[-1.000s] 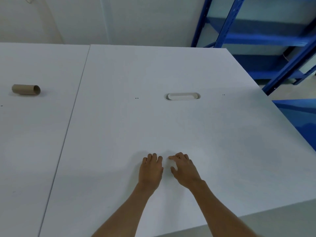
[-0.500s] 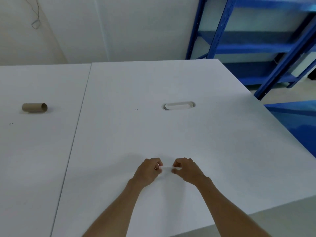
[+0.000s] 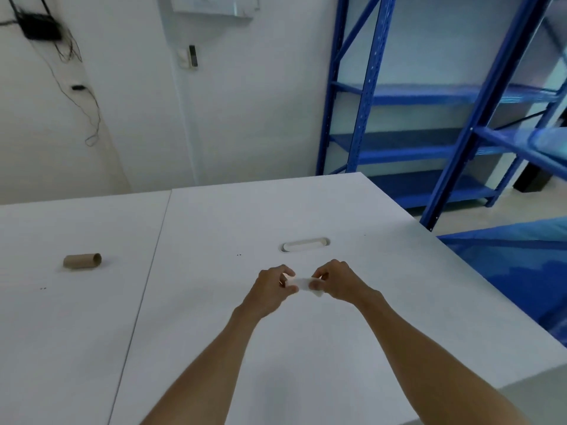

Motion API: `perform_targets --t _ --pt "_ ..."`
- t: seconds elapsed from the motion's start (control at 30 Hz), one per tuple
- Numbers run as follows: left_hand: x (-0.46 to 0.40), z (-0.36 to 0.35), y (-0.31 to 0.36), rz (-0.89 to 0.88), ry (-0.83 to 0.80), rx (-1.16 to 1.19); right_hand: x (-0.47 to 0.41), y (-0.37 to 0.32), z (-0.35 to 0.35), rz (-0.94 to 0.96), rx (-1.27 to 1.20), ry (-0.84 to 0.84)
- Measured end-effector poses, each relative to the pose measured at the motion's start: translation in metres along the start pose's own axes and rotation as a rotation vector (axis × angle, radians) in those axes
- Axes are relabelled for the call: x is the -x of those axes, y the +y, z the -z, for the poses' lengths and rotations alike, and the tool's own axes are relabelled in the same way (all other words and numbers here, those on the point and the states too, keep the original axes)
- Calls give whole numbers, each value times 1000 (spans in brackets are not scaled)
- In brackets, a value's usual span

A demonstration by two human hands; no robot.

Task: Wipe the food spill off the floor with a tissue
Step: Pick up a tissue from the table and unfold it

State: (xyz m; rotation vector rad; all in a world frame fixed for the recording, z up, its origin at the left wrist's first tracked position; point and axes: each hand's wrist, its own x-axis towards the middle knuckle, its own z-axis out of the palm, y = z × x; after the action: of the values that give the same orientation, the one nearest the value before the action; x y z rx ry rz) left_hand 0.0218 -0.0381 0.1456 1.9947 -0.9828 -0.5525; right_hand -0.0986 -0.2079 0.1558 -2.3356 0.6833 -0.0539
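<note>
A small white tissue, bunched into a short strip, is held just above the white table. My left hand pinches its left end and my right hand pinches its right end. Both hands hover near the middle of the tabletop, fingers curled around the tissue. No food spill and almost no floor show in this view.
An empty cardboard roll lies on the neighbouring table at the left. A slot-shaped cable opening sits just beyond my hands. Blue metal shelving stands at the back right, and a blue sheet lies to the right of the table.
Both hands went from lying flat on the table to lifting the tissue between them. My head tilted up, so the wall and shelves now fill the upper view.
</note>
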Motion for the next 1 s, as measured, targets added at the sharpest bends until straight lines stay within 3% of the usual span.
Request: perform_targets --t 0.37,0.53,0.8,1.0 --pt "4 32 83 -124 70 102 35 -42 88 98 -42 180" --pt "14 43 105 -189 19 343 64 -60 107 83 -128 296" --pt "27 52 133 -280 -121 396 129 -74 109 -17 -263 442" --pt "48 21 166 -375 -238 326 203 -76 107 -101 -316 584"
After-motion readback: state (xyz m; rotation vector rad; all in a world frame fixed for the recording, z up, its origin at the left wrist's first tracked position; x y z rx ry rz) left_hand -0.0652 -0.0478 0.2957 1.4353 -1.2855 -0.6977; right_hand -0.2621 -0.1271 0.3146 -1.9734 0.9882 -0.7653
